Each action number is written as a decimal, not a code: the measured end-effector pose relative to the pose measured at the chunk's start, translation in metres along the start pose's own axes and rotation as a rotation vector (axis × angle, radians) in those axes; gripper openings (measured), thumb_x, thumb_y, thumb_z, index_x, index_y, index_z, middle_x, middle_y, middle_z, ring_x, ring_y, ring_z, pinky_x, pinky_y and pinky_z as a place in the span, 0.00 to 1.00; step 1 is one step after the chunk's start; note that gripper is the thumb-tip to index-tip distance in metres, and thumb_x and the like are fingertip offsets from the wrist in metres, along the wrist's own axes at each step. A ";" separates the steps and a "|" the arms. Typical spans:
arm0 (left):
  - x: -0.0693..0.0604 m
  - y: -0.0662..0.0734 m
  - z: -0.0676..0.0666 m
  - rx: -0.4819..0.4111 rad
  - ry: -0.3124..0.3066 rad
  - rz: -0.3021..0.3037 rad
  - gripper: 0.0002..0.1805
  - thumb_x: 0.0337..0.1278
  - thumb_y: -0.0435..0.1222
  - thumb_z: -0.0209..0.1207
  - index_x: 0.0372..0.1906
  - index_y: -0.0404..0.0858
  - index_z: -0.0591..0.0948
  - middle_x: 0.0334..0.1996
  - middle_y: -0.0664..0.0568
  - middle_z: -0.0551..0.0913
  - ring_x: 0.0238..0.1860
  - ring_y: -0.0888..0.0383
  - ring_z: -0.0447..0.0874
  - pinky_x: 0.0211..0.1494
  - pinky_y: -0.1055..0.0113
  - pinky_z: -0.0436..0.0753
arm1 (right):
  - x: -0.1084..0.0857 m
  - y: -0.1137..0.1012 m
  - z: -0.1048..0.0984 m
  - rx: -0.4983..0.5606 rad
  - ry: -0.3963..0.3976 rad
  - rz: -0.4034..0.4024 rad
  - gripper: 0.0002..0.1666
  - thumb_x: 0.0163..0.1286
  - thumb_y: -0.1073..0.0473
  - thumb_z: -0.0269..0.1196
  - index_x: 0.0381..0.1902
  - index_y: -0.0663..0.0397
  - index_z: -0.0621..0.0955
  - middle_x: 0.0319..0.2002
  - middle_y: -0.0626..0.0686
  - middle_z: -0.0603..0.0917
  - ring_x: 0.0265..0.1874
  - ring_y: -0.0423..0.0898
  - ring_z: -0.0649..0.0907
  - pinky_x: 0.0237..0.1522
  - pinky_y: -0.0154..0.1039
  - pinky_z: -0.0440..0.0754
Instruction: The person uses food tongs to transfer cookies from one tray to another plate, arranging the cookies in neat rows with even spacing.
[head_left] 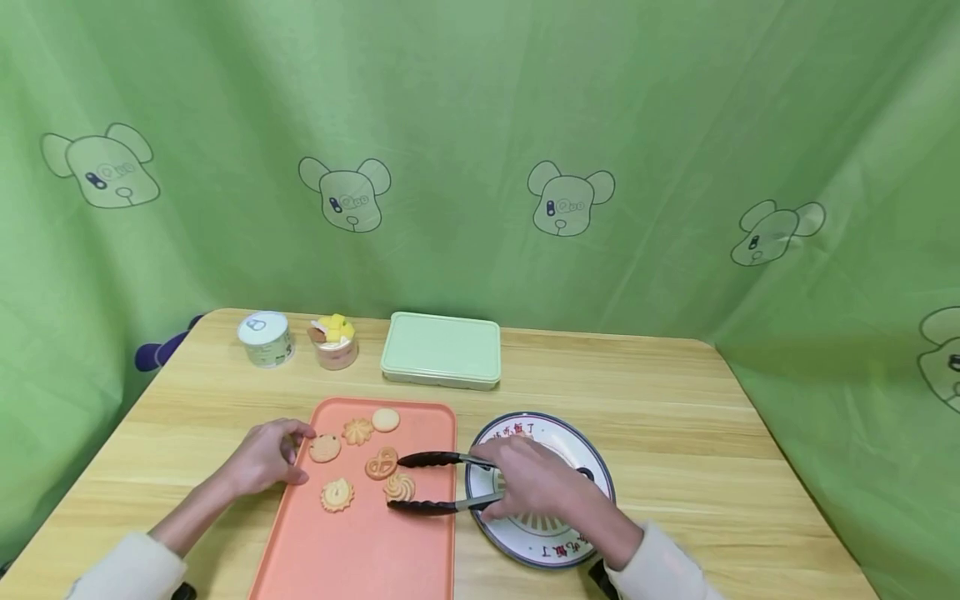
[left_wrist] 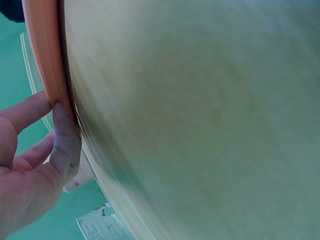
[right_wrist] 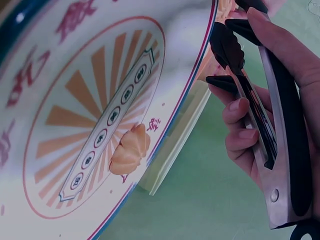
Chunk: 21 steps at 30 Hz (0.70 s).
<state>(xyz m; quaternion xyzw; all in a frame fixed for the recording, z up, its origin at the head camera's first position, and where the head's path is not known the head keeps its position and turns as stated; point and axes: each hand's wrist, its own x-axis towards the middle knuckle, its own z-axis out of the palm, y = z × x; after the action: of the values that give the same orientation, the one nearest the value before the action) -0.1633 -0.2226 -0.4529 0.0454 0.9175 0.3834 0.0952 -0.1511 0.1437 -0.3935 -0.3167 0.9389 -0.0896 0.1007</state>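
Note:
My left hand [head_left: 262,457] pinches the left rim of a pink tray [head_left: 352,558] between thumb and fingers, also plain in the left wrist view. Several cookies lie on the tray, among them a pretzel-shaped cookie [head_left: 382,463] and a swirl cookie [head_left: 400,486]. In my right hand [head_left: 532,479] I grip metal tongs with black tips [head_left: 427,507]. The spread tips reach over the tray, one beside the pretzel-shaped cookie, the other at the near edge of the swirl cookie. Beneath the right hand is a patterned plate [head_left: 592,517]; the right wrist view shows a ridged cookie [right_wrist: 131,150] on it.
Along the back of the table [head_left: 660,400] stand a can [head_left: 267,340], a dessert cup [head_left: 334,343] with yellow topping, and a light green lidded box [head_left: 441,350]. A green curtain [head_left: 465,108] hangs behind and at both sides.

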 end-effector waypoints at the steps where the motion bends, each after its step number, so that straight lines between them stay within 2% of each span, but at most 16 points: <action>1: 0.000 0.000 0.000 0.000 -0.001 -0.002 0.33 0.27 0.23 0.72 0.51 0.28 0.77 0.32 0.48 0.77 0.28 0.57 0.73 0.26 0.71 0.73 | 0.000 -0.001 0.000 -0.006 0.000 0.000 0.47 0.41 0.43 0.76 0.59 0.53 0.76 0.56 0.52 0.81 0.55 0.51 0.80 0.57 0.49 0.77; 14: -0.001 0.001 0.000 0.004 0.000 -0.006 0.33 0.27 0.24 0.72 0.51 0.28 0.77 0.33 0.48 0.78 0.29 0.57 0.72 0.27 0.71 0.73 | -0.005 -0.005 0.005 -0.034 0.023 0.011 0.44 0.42 0.44 0.76 0.59 0.50 0.77 0.55 0.50 0.82 0.52 0.51 0.81 0.52 0.48 0.80; 21: -0.001 0.002 -0.001 0.002 -0.005 -0.004 0.34 0.28 0.23 0.72 0.52 0.28 0.77 0.34 0.48 0.78 0.29 0.57 0.73 0.27 0.71 0.73 | -0.007 -0.004 0.002 -0.034 0.025 0.015 0.43 0.45 0.43 0.74 0.60 0.50 0.76 0.56 0.51 0.81 0.55 0.51 0.80 0.56 0.49 0.78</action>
<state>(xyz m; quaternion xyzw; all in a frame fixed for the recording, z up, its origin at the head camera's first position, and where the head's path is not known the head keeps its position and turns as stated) -0.1619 -0.2217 -0.4506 0.0446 0.9178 0.3821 0.0980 -0.1425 0.1448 -0.3935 -0.3104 0.9437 -0.0766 0.0843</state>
